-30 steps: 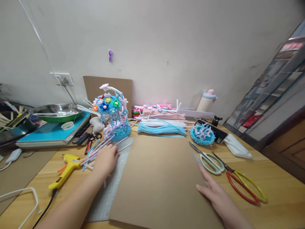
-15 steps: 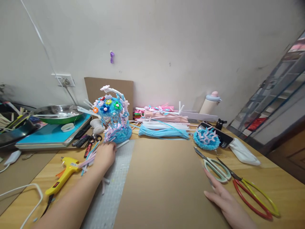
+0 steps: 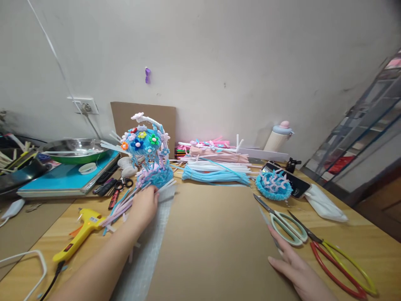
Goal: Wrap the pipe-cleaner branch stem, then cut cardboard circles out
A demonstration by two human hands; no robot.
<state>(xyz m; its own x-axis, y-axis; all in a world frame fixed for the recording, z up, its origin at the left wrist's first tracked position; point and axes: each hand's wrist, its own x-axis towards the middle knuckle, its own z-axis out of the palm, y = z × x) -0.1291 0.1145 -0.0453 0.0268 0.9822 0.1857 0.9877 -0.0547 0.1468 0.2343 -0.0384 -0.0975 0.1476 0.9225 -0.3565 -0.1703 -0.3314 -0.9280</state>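
My left hand [image 3: 144, 207] is closed around a bunch of pink and white pipe cleaners [image 3: 120, 211], on the pale cutting mat [image 3: 159, 225]. Its fingertips are mostly hidden, and white ends [image 3: 167, 187] stick out past them. Just behind stands a blue and pink pipe-cleaner piece [image 3: 156, 175] with an arched stem and a dome of colourful flowers [image 3: 142, 140]. On the right edge of a brown cardboard sheet [image 3: 213, 238] rests my right hand [image 3: 291, 265], open, thumb apart from the outstretched fingers. White-handled scissors [image 3: 286, 225] lie beside those fingers.
Red-and-yellow-handled scissors [image 3: 341, 267] lie far right. A yellow glue gun [image 3: 79, 234] is at left. Blue pipe-cleaner bundles [image 3: 216, 174] lie along the back, near a small blue round piece [image 3: 274, 186], a phone [image 3: 297, 184] and a bottle [image 3: 278, 136].
My left hand has slid slightly right, and the white pipe-cleaner ends have shifted right with it. My right hand stays at the cardboard's edge. The view has shifted a little.
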